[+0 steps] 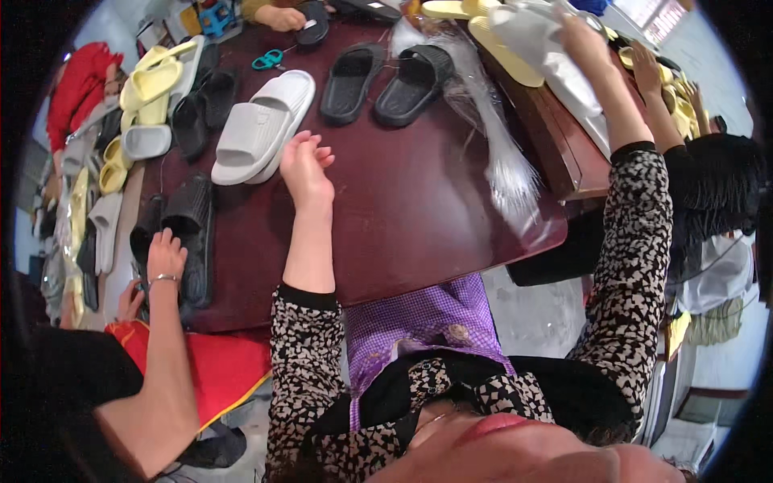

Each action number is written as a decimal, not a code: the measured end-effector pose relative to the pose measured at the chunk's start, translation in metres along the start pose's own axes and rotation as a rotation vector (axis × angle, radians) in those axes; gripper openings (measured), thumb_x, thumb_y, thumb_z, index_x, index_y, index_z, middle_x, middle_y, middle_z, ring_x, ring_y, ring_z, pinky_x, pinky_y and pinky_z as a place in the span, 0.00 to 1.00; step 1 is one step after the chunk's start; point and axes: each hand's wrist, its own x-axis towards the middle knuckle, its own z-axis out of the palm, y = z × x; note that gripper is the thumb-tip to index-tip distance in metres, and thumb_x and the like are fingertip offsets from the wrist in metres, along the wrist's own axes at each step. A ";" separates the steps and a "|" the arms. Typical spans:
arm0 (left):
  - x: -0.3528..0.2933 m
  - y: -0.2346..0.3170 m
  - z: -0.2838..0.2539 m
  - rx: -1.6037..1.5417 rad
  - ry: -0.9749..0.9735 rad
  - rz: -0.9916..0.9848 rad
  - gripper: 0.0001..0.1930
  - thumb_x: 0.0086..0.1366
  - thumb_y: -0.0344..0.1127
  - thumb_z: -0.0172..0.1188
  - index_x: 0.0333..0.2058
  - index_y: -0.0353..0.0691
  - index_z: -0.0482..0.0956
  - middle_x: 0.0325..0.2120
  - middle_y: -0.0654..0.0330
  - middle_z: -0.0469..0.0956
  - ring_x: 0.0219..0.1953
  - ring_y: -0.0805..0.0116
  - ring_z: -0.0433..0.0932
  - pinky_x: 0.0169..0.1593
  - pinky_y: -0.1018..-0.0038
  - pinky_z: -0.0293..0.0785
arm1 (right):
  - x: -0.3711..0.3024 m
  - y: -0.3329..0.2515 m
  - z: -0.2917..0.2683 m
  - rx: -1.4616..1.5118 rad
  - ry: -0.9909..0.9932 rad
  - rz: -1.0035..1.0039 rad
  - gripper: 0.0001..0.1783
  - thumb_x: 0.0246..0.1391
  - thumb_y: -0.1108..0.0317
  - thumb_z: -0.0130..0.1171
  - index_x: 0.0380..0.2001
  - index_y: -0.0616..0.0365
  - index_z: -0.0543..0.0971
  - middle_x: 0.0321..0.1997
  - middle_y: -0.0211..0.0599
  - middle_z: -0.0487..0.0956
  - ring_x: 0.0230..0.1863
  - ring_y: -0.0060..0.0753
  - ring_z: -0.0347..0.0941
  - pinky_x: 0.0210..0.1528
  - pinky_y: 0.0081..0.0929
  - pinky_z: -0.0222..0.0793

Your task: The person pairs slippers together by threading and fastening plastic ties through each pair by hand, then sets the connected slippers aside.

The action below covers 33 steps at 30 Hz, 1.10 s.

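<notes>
Left grip (pixel 307 171) loosely curled, half released, beside pale slippers (pixel 256 133); right grip (pixel 586 42) at whitish plastic (pixel 527 34), closure unclear.

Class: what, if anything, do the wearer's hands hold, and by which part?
The left hand holds nothing. The right hand is at white plastic; whether it grips cannot be told.

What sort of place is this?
Probably a slipper workshop: black slippers and light grey slippers lie on a dark red table, clear plastic lies nearby, and other people's hands touch slippers at its edges.
</notes>
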 end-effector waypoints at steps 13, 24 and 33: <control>-0.047 0.050 0.035 -0.112 0.102 -0.024 0.10 0.57 0.25 0.47 0.39 0.38 0.67 0.30 0.58 0.72 0.23 0.72 0.71 0.27 0.75 0.71 | 0.017 -0.188 0.030 0.666 -0.349 -0.444 0.22 0.54 0.58 0.51 0.51 0.51 0.72 0.42 0.49 0.77 0.44 0.48 0.74 0.48 0.36 0.68; -0.103 0.082 0.052 -0.209 0.167 -0.095 0.12 0.56 0.25 0.45 0.40 0.35 0.67 0.31 0.57 0.72 0.21 0.72 0.71 0.22 0.77 0.71 | 0.012 -0.237 -0.008 0.264 -0.266 -0.002 0.22 0.54 0.46 0.50 0.49 0.41 0.72 0.40 0.46 0.78 0.46 0.48 0.74 0.45 0.45 0.68; -0.102 0.079 0.041 -0.233 0.152 -0.178 0.11 0.57 0.26 0.48 0.40 0.38 0.67 0.30 0.58 0.72 0.22 0.71 0.71 0.26 0.73 0.71 | 0.015 -0.242 -0.020 0.247 -0.356 0.008 0.21 0.54 0.48 0.50 0.48 0.43 0.71 0.39 0.43 0.79 0.43 0.45 0.76 0.41 0.43 0.71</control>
